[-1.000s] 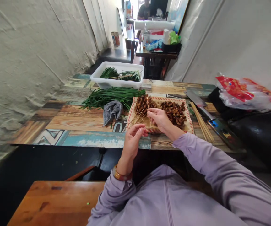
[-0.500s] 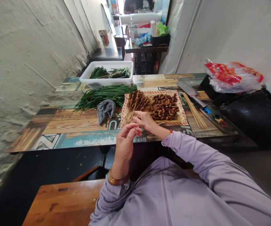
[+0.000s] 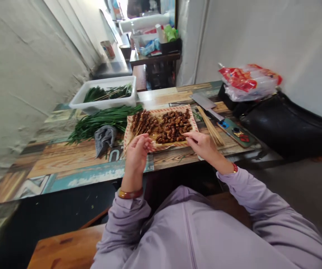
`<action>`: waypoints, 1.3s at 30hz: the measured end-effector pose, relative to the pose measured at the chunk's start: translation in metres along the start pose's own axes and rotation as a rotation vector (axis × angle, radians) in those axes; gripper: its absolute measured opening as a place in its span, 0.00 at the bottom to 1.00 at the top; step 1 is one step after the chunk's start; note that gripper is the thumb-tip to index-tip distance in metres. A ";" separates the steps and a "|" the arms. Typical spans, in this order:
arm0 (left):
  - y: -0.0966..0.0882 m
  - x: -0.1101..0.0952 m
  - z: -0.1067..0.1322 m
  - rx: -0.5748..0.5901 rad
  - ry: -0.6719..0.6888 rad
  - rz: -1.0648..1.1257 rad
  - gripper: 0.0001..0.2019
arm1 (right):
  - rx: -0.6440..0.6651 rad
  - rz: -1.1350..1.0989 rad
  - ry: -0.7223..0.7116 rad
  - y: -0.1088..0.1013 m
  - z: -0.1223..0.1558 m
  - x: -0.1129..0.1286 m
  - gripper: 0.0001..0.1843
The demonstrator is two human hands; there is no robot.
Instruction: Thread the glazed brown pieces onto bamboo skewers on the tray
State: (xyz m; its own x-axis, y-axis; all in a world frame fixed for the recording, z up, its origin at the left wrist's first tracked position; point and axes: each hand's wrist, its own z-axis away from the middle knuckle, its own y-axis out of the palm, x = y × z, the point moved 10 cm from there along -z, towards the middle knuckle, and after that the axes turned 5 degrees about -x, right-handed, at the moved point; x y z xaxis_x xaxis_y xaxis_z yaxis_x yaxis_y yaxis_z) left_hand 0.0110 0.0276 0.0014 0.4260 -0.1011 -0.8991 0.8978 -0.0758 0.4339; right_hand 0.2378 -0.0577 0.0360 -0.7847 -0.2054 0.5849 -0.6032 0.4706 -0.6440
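Brown, glossy pieces of food (image 3: 174, 125) are heaped on the right half of a tray (image 3: 161, 148) with a red-striped rim. On its left half lie skewers (image 3: 142, 123) threaded with similar pieces, their bare stick ends towards me. My left hand (image 3: 137, 151) is raised at the tray's front left, thumb and fingers curled together; what they hold, if anything, is hidden. At the heap's right edge, my right hand (image 3: 201, 145) has its thumb and forefinger pinched together. Whatever is between those fingertips is too small to make out. Bare bamboo sticks (image 3: 211, 127) lie just right of the tray.
Long green leaves (image 3: 102, 121) and a grey cloth (image 3: 105, 140) lie left of the tray, before a white tub (image 3: 75, 104) of greens. A cleaver (image 3: 204, 101), a phone (image 3: 237, 132), a red-and-clear plastic bag (image 3: 250, 82) and a black bag (image 3: 292, 123) are at the right.
My right hand has moved from the skewers' stick ends across to the right edge of the food heap. My left hand stays near the tray's front left. The view has turned right.
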 end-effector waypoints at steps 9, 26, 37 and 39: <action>0.022 0.010 -0.004 -0.022 -0.032 -0.037 0.16 | -0.036 0.533 0.194 -0.068 -0.009 -0.097 0.16; 0.100 0.057 0.031 0.277 -0.101 -0.187 0.15 | -0.065 0.141 0.475 -0.051 -0.010 -0.159 0.10; 0.128 0.065 0.043 0.287 -0.064 -0.234 0.16 | -0.234 -0.915 0.596 -0.022 0.004 -0.110 0.22; 0.128 0.062 0.045 0.268 0.006 -0.277 0.18 | -0.219 -0.987 0.594 -0.012 0.003 -0.092 0.20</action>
State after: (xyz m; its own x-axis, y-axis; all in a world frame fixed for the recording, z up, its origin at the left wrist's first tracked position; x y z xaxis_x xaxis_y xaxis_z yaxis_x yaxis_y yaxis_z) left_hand 0.1470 -0.0329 0.0035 0.1723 -0.0343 -0.9844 0.9182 -0.3562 0.1732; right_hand 0.3169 -0.0473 -0.0116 0.2353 -0.1580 0.9590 -0.8301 0.4805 0.2828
